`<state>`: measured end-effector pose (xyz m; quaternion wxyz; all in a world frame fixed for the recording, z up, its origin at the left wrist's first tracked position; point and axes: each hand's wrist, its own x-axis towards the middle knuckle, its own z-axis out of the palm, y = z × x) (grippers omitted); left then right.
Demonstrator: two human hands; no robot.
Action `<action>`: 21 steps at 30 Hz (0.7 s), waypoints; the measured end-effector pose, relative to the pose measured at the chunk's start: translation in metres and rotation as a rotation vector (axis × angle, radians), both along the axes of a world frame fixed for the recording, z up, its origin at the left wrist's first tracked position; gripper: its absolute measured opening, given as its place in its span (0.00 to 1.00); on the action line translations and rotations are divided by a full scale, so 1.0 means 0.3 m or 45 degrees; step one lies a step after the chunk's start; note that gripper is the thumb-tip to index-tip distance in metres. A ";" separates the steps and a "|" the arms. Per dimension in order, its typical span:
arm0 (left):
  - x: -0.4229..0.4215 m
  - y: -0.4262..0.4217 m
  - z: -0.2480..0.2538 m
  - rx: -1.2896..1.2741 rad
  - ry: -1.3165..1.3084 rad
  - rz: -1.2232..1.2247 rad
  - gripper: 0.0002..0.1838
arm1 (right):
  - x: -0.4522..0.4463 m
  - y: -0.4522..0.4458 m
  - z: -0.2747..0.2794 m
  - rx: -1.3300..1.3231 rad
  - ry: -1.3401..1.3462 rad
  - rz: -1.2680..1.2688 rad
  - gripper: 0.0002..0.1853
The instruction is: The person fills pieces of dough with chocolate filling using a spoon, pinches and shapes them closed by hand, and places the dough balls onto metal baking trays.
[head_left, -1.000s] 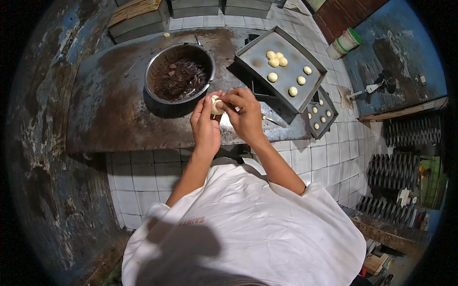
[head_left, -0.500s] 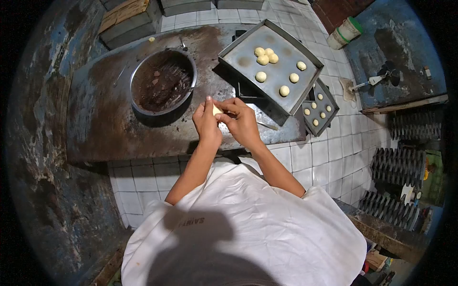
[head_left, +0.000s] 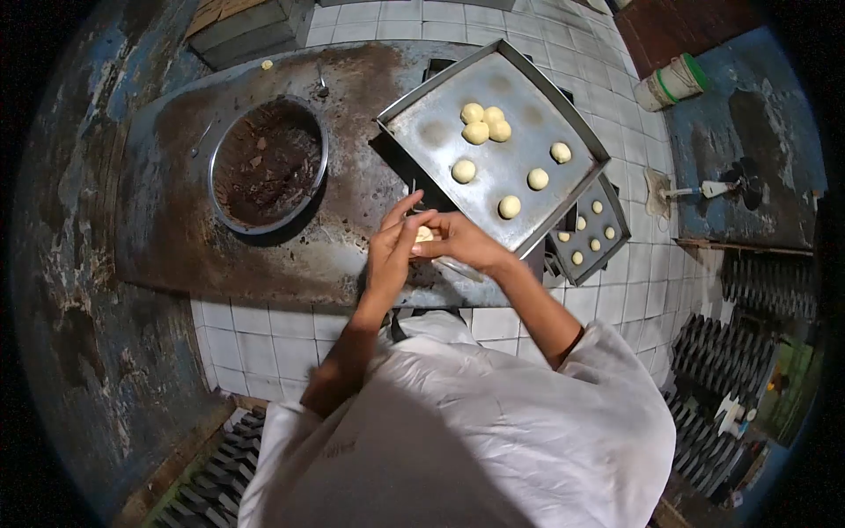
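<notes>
Between my two hands is a pale dough ball, partly hidden by the fingers. My left hand is curled round its left side, and my right hand pinches it from the right. Both are over the front edge of the worn table, just below the near corner of a metal tray. Several pale dough balls lie on that tray, some touching in a cluster, others apart. To the left of my hands stands a round metal bowl with dark brown filling inside.
A lower tray with several small balls is at the right. A spoon and a dough scrap lie on the table. Buckets stand at the back right. A grey box is at the back left.
The view has shifted, so the bowl appears further left and the hands lower, nearer the big tray. The fingers have changed position round the dough, which stays between both hands.
</notes>
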<state>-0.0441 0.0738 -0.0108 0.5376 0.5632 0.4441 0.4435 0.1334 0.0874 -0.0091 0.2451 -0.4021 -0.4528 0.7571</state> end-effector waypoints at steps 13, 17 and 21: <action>-0.463 -0.372 -0.118 -0.324 0.164 1.038 0.14 | 0.067 0.592 -0.490 1.201 -1.672 0.045 0.36; -0.436 -0.411 -0.148 -0.433 0.060 1.140 0.12 | 0.021 0.751 -0.656 1.423 -1.576 -0.557 0.35; -0.412 -0.368 -0.146 -0.320 0.129 1.044 0.11 | 0.005 0.740 -0.657 1.384 -1.667 -0.426 0.38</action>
